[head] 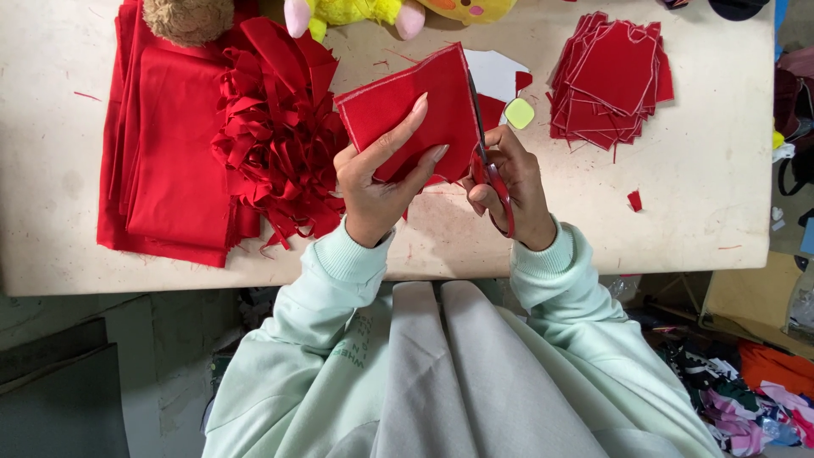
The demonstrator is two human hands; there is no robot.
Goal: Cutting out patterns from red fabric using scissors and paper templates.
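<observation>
Red fabric piece (415,106) at upper centre of the frame, white-chalked along its edges, pinched in the left hand (377,182) with thumb below and fingers spread across the top. Scissors (490,170) with red handles gripped shut-fisted in the right hand (513,187), blades running up the cloth's right edge; handles mostly hidden by the fingers. Just left, heap of red scraps (275,140); further left, folded red cloth (170,144). Upper right, stack of cut red pieces (610,80); small yellow-green square (519,113) and white template (496,72) partly hidden behind the fabric. Plush toys (339,13) cut off at top edge. Pale, stained table (721,170); cluttered floor lower right, hard to make out.
</observation>
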